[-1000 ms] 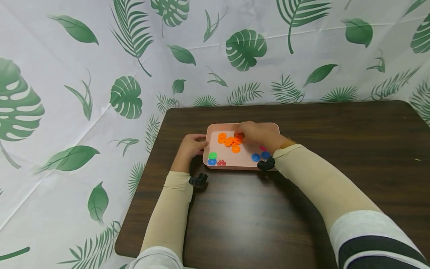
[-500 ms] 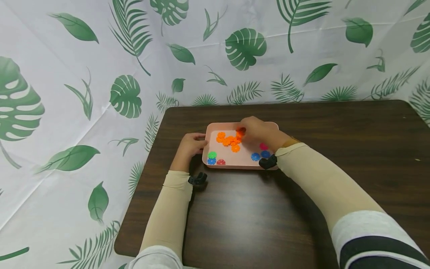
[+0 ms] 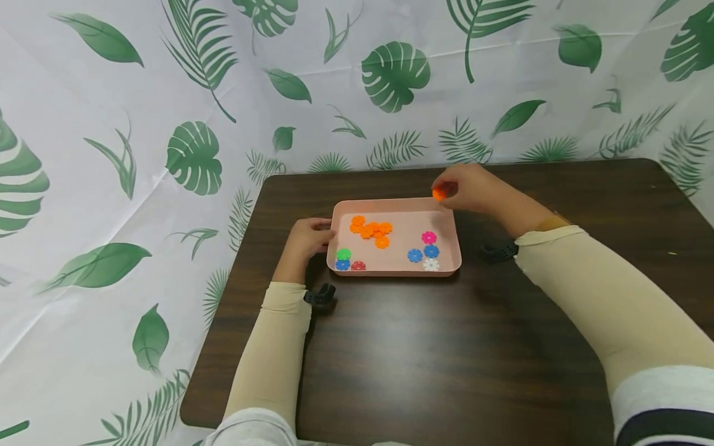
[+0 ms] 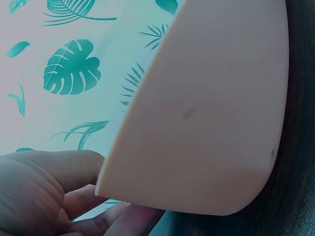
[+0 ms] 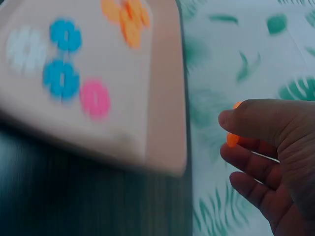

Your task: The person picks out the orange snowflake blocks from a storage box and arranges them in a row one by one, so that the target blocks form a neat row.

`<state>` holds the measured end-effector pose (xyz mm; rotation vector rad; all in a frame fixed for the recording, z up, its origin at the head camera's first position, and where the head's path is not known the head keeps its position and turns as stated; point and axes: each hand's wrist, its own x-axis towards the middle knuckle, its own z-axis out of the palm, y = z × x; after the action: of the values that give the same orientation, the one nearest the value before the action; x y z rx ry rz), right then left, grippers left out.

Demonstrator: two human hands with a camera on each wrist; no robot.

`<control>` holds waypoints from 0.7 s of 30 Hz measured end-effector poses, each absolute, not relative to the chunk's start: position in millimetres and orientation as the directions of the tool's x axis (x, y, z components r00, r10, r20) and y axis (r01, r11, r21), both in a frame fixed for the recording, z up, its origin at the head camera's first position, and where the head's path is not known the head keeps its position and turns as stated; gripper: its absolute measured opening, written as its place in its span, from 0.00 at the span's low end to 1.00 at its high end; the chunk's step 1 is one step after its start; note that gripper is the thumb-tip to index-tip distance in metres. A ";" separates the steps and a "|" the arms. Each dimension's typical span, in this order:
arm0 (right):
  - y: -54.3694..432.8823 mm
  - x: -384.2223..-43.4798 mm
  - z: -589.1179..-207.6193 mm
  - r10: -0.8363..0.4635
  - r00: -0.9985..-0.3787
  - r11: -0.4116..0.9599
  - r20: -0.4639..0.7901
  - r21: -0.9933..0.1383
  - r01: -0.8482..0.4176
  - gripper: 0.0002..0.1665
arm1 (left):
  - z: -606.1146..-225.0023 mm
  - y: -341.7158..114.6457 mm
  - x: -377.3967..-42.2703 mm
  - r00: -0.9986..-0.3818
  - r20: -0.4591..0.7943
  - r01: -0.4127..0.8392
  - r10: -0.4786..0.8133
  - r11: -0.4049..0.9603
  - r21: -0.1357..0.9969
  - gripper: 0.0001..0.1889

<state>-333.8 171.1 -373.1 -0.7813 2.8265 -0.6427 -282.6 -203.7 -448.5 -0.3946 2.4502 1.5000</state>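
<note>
My right hand (image 3: pixel 474 189) pinches an orange flower-shaped disc (image 3: pixel 439 194) between thumb and fingers, at the far right corner of a pink tray (image 3: pixel 401 272). In the right wrist view the orange disc's edge shows between the thumb and index finger, with the other fingers loosely bent. My left hand (image 3: pixel 305 238) holds the tray's left edge, thumb at the rim; part of its fingers is hidden behind the tray in the left wrist view. Several orange flower-shaped discs (image 3: pixel 372 230) lie clustered in the tray's left half.
In the tray's near left corner lie green (image 3: pixel 343 254), blue (image 3: pixel 343 264) and red (image 3: pixel 358 266) discs. Toward its right side are a pink disc (image 3: pixel 429 237), two blue discs (image 3: pixel 431 251) and a white disc (image 3: pixel 431 264). A leaf-print cloth (image 3: pixel 396 136) hangs behind the dark wooden table (image 3: pixel 401 353).
My right hand has lifted an orange disc from the cluster and moved right, to the tray's far right corner, uncovering the white disc. My left hand has stayed at the tray's left edge.
</note>
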 end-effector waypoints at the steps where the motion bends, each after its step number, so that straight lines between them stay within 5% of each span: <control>1: 181.5 -332.6 -371.3 -0.508 -0.861 0.780 -0.013 -0.432 -0.454 0.20 | -448.0 -204.4 -282.1 -0.935 -0.340 -0.349 -0.103 0.436 0.829 0.23; 11: 273.8 -319.8 -388.7 -0.422 -0.904 0.850 -0.070 -0.377 -0.367 0.19 | -444.3 -205.4 -282.7 -0.934 -0.337 -0.355 -0.120 0.420 0.835 0.23; 21: 309.6 -298.0 -424.1 -0.359 -0.910 0.899 -0.206 -0.339 -0.277 0.21 | -449.3 -202.8 -282.7 -0.928 -0.356 -0.369 -0.112 0.410 0.834 0.22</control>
<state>-298.0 309.6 -424.1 -0.4776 2.7998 -0.4440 -282.7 -202.8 -449.3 -0.4227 2.4234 1.5265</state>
